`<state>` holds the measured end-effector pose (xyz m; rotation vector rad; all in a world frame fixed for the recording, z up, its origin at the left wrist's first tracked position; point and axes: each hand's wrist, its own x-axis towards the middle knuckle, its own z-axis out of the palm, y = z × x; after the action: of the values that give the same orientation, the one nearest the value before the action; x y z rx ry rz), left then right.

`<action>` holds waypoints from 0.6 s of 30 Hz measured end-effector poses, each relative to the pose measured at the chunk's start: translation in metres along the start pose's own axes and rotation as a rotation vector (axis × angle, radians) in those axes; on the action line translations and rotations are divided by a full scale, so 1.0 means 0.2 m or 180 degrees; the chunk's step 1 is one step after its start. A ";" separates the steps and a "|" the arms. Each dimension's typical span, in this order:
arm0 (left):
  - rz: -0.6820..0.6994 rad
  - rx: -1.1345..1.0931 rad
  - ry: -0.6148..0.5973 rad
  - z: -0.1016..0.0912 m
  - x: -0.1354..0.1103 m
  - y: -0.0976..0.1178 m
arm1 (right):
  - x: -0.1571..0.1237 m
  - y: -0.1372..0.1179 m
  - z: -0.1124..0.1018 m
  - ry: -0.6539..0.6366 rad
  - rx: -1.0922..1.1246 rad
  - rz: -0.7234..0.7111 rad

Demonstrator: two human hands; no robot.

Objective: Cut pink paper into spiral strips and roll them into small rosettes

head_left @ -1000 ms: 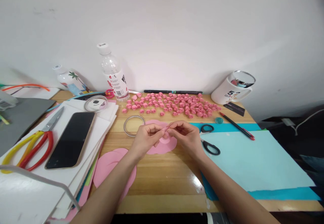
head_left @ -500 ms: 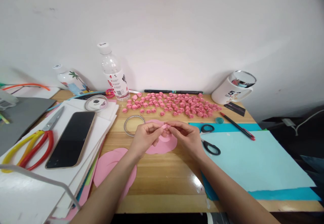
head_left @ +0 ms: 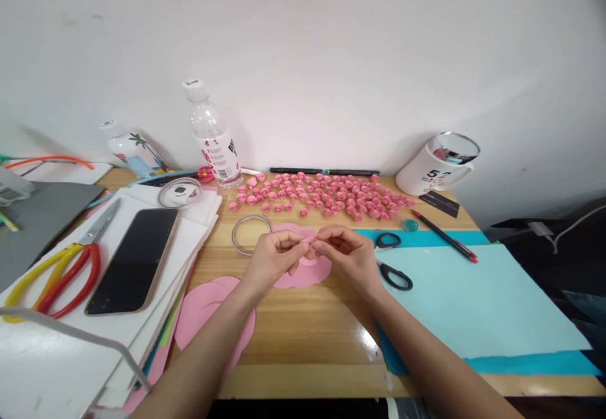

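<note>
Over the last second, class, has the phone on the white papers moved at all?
No. The phone lies at the same spot on the white papers, beside the red-handled scissors.

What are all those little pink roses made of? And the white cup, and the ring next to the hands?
The little pink roses look like matte paper rolled into spirals, the same pink as the sheet under the hands. The white cup looks like glazed ceramic: smooth and glossy, with a shiny lid. The ring seems thin metal or clear plastic; its grey glint leaves that open.
</note>
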<state>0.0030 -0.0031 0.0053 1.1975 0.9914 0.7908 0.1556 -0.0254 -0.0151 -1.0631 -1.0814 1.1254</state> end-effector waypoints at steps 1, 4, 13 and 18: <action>0.0001 0.0004 -0.0002 0.00 0.00 0.00 | 0.00 0.00 0.00 -0.0004 0.0020 -0.0018; 0.0017 0.0000 -0.0013 0.00 0.00 0.00 | 0.00 0.00 0.00 -0.0038 0.0041 -0.0072; -0.0120 -0.0058 -0.0027 0.00 0.00 0.00 | 0.00 0.00 0.00 -0.0055 -0.0015 0.0113; -0.0184 -0.0115 -0.0031 0.00 0.00 0.00 | 0.00 0.00 0.00 -0.0208 0.0159 0.0154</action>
<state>0.0030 -0.0035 0.0048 1.1359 0.9954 0.7536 0.1553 -0.0257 -0.0148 -1.0238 -1.0782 1.2271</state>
